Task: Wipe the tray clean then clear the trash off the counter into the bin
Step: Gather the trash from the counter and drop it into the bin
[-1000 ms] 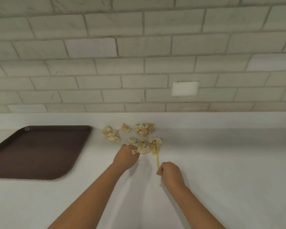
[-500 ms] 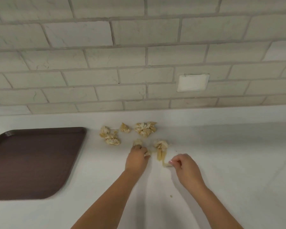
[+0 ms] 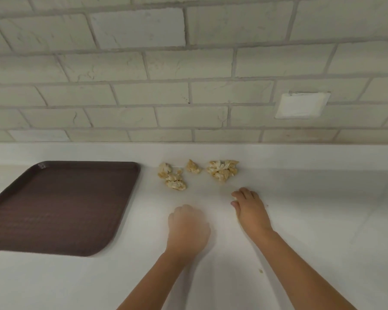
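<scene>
Crumpled tan paper scraps lie on the white counter near the wall: a left clump (image 3: 172,176), a small piece (image 3: 193,167) and a larger clump (image 3: 222,170). My left hand (image 3: 187,227) is a closed fist in front of them, and whatever it holds is hidden. My right hand (image 3: 249,208) rests palm down to the right, fingers curled over a pale scrap that peeks out at the fingertips. The dark brown tray (image 3: 61,206) lies flat at the left, with nothing on it.
A white brick wall rises behind the counter (image 3: 323,220), with a white blank plate (image 3: 301,105) on it at the right. A tiny crumb (image 3: 260,270) lies by my right forearm. No bin is in view.
The two nearer scraps and the thin strip are gone from the counter. My left fist drew back toward me, and my right hand moved up over where the strip lay.
</scene>
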